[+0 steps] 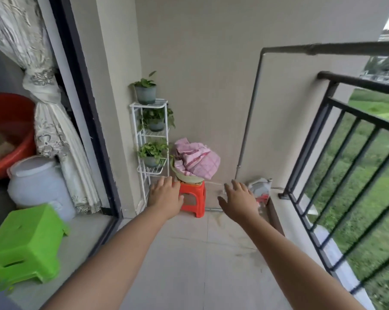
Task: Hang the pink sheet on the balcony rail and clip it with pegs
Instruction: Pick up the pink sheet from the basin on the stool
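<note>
The pink checked sheet (pixel 197 161) lies bunched in a pale green basin (pixel 184 176) that stands on a small red stool (pixel 192 198) against the far wall. My left hand (pixel 165 193) is stretched forward with fingers apart, just left of the stool and below the basin, holding nothing. Further right, my right hand (pixel 239 198) is also spread and empty, apart from the stool. The black balcony rail (pixel 354 82) runs along the right side. No pegs can be made out.
A white wire plant rack (pixel 150 139) with three potted plants stands left of the stool. A crumpled bag (pixel 260 186) lies in the far right corner. Behind the sliding door frame at left are a green stool (pixel 27 242), a white jar (pixel 36 182), a red tub (pixel 8 128) and a tied curtain.
</note>
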`<action>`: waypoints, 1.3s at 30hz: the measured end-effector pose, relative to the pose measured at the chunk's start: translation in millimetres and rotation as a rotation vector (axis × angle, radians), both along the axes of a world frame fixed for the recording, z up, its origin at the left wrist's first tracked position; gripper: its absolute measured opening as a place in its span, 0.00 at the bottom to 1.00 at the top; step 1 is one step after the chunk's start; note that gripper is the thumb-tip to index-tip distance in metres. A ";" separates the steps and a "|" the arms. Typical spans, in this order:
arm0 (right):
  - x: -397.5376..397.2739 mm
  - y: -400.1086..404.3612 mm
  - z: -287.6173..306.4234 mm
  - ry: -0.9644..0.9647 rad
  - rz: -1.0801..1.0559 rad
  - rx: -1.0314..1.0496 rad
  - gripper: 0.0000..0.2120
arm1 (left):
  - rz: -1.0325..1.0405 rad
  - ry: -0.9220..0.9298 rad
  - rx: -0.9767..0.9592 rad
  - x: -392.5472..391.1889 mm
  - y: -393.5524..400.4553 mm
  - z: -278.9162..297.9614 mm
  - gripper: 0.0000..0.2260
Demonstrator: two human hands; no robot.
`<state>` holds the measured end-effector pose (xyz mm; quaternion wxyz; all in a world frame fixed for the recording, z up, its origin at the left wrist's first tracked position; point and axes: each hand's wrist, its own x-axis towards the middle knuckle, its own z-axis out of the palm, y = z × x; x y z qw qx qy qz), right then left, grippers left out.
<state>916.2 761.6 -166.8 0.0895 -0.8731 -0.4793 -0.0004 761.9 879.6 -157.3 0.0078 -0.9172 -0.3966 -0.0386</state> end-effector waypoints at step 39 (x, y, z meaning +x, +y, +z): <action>539.6 691.3 -340.7 0.747 -0.826 -0.388 0.46 | -0.183 0.416 -0.529 610.7 744.3 -327.6 0.27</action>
